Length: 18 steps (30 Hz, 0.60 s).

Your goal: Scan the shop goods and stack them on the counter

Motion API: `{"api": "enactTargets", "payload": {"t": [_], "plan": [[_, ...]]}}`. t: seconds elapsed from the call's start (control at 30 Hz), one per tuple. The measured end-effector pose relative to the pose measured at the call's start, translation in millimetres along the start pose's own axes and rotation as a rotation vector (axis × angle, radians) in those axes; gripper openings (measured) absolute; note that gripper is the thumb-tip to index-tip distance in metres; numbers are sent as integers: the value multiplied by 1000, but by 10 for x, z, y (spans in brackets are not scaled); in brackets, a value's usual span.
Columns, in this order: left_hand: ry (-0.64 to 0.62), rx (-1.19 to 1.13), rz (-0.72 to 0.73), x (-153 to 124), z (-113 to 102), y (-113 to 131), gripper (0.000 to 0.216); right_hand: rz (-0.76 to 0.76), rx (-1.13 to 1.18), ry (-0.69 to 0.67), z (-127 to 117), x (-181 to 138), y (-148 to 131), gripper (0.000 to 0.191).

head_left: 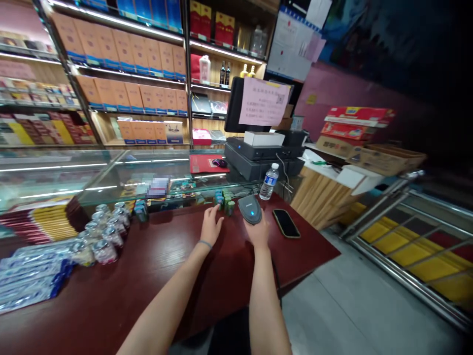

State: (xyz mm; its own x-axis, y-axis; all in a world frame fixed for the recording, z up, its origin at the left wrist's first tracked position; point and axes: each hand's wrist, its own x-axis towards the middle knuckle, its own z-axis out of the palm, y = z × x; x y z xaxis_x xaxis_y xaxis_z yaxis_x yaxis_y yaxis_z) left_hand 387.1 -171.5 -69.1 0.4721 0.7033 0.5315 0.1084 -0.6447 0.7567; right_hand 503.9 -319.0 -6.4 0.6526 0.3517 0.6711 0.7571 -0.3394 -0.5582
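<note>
In the head view, my right hand is wrapped round a dark grey barcode scanner with a blue light glowing on its top. My left hand is just left of it, low over the counter, thumb and fingers apart. Its fingertips reach to a group of small green and blue packs at the counter's back edge; whether they touch is hard to tell. A black-screened phone lies right of the scanner. Behind it stands a water bottle with a white cap.
Small jars stand in rows on the left of the dark red counter, beside blue-white packets. Behind are a glass display case, a monitor and stocked shelves. A metal railing runs at right.
</note>
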Motion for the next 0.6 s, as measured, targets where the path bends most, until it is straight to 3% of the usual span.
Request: {"api": "enactTargets", "payload": {"t": [0.1,0.23,0.4,0.6], "plan": [[-34,-20,3,96,267,66,63,15,35,36,-22,-2,78,38],[-61,14,26,179,425,89,70,37,37,34,-12,-16,108,44],[-48,37,67,202,423,87,52,27,3,28,-7,-22,84,41],[-49,-121,34,211,354,156,27,-11,-87,-4,23,-48,79,34]]}}
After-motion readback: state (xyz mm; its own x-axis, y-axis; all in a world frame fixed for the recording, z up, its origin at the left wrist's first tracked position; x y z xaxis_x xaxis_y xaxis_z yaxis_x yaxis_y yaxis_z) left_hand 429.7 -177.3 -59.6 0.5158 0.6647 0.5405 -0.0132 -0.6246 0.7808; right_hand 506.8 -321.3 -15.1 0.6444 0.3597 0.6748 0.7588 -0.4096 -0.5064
